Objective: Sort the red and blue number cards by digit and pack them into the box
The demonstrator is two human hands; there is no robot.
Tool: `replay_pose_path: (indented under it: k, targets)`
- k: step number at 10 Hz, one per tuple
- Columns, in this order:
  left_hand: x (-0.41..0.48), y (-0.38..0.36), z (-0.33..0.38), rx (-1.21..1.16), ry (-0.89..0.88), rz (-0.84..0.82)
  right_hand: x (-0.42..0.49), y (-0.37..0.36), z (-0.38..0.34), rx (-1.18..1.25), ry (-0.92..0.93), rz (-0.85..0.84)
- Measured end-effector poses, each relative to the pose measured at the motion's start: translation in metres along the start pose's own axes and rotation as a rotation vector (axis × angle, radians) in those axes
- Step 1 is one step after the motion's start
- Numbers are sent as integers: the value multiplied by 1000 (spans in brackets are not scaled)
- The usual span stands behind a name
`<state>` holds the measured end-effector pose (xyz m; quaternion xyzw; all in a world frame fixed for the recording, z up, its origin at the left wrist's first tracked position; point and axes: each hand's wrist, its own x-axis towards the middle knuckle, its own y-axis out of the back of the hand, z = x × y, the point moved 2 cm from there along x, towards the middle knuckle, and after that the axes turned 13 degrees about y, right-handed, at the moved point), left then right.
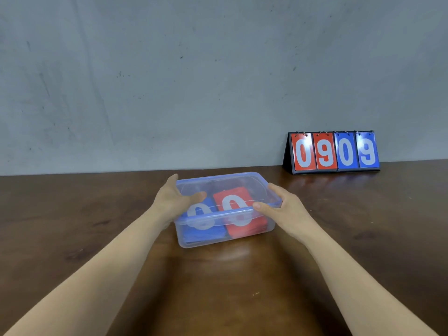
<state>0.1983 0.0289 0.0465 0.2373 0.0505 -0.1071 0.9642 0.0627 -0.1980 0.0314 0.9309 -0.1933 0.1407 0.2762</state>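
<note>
Clear plastic with a blue rim is what both sets of fingers are clamped on: the lid (pixel 225 187).

Left hand (pixel 172 200): fingers half curled, wrapped round the lid's left end. The thumb (pixel 197 197) lies flat on the lid's top, pointing toward the middle. The other fingers (pixel 172 179) reach to the far left corner, their tips hidden behind the rim. Grasp confirmed on the lid.

Right hand (pixel 286 209): same arrangement, mirrored. The thumb (pixel 260 205) presses on the near rim, and the remaining fingers (pixel 275 189) curve over the right edge. Grasp confirmed on the lid.

The lid sits on top of the box (pixel 218 238), between my two hands, covering the whole opening. Whether it is snapped fully shut I cannot tell.

Contents, seen through the plastic: two stacks side by side. The blue cards (pixel 206 232) lie on the left, just below my left thumb, with a white 0 on top. The red cards (pixel 244 229) lie on the right, below my right thumb, also with a white 0 on top. The stacks touch, or nearly touch, along the middle.

The box rests on a brown wooden table (pixel 218 287), in the centre and close in front of me.

Well apart, at the table's far right against the grey wall (pixel 194 81), stands a black scoreboard (pixel 334 152). It shows red 0, red 9, blue 0, blue 9.
</note>
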Motion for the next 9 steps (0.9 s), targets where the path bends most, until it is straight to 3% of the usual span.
replay_pose_path:
  k: [5,9]
  targets:
    - [127,-38,42,-5,32,13,127,12,61,-21,17,-49]
    - [121,-54,54,349,-19,149,159,9,70,-427,-13,-217]
